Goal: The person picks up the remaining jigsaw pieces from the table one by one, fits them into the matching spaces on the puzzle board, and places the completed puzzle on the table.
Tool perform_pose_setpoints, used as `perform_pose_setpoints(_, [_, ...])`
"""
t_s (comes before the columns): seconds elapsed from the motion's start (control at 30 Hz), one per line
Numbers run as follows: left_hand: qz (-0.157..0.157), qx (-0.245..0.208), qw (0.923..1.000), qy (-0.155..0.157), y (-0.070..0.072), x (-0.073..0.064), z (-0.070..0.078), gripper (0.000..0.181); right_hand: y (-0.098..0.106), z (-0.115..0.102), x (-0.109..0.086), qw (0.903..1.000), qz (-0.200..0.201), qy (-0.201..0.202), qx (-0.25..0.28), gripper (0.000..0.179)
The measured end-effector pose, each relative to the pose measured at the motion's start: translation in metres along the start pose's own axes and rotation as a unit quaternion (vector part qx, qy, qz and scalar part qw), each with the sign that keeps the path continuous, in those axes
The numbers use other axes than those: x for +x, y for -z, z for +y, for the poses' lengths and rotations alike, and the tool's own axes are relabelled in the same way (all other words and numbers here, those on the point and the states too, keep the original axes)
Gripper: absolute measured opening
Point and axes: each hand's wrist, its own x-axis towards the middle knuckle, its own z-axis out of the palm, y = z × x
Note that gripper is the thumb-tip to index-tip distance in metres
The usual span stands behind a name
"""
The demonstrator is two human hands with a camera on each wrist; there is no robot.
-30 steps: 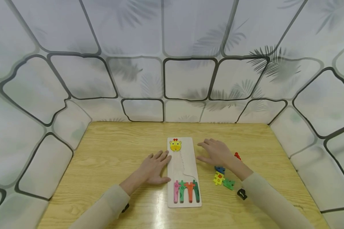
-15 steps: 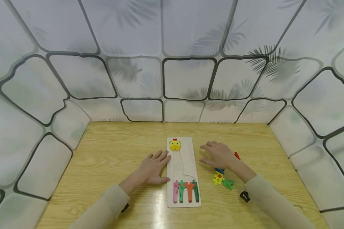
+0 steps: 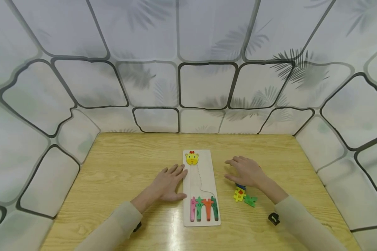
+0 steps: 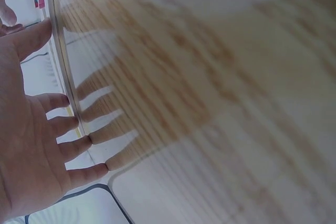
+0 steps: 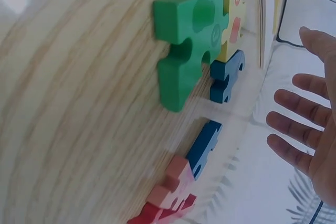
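A white giraffe puzzle board (image 3: pixel 208 174) lies lengthwise on the table. A yellow giraffe head (image 3: pixel 192 158) sits at its far end, and pink, green, orange and dark green leg pieces (image 3: pixel 208 210) fill the near end. My left hand (image 3: pixel 169 183) rests with spread fingers at the board's left edge. To the right, my right hand (image 3: pixel 247 171) hovers over the loose pieces with nothing in its fingers. Beneath it lie a green piece (image 5: pixel 191 40), a yellow piece (image 5: pixel 236 14), blue pieces (image 5: pixel 227 77), a salmon piece (image 5: pixel 174 183) and a red piece (image 5: pixel 167 215).
The wooden table (image 3: pixel 128 150) meets patterned walls (image 3: pixel 157 87) at the back and both sides. A black strap part (image 3: pixel 273 218) shows beside my right sleeve.
My right hand has drifted right and slightly nearer to me, away from the board, nearly covering the red piece in the head view. The left hand and board stay put.
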Motion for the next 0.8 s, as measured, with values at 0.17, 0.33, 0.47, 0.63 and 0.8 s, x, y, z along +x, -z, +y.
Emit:
perform_pose_setpoints(0.17, [-0.001, -0.001, 1.0, -0.002, 0.0, 0.0, 0.0, 0.096, 0.001, 0.008, -0.008, 0.9999, -0.005, -0.014, 0.005, 0.057])
perform_pose_setpoints(0.33, [0.001, 0.004, 1.0, -0.003, -0.001, 0.001, 0.0, 0.096, 0.004, 0.015, -0.015, 0.9997, -0.001, -0.021, 0.008, 0.058])
perform_pose_setpoints(0.47, [0.001, 0.002, 1.0, -0.003, -0.002, 0.0, -0.001, 0.096, 0.006, 0.018, -0.018, 0.9997, 0.002, -0.021, 0.01, 0.057])
perform_pose_setpoints(0.63, [-0.001, 0.005, 1.0, -0.002, -0.003, 0.001, -0.001, 0.096, 0.005, 0.02, -0.024, 0.9998, 0.008, -0.018, 0.01, 0.055])
perform_pose_setpoints(0.8, [0.003, 0.011, 0.9999, -0.003, -0.004, 0.001, -0.001, 0.096, 0.003, 0.022, -0.031, 0.9998, 0.01, -0.018, 0.006, 0.054])
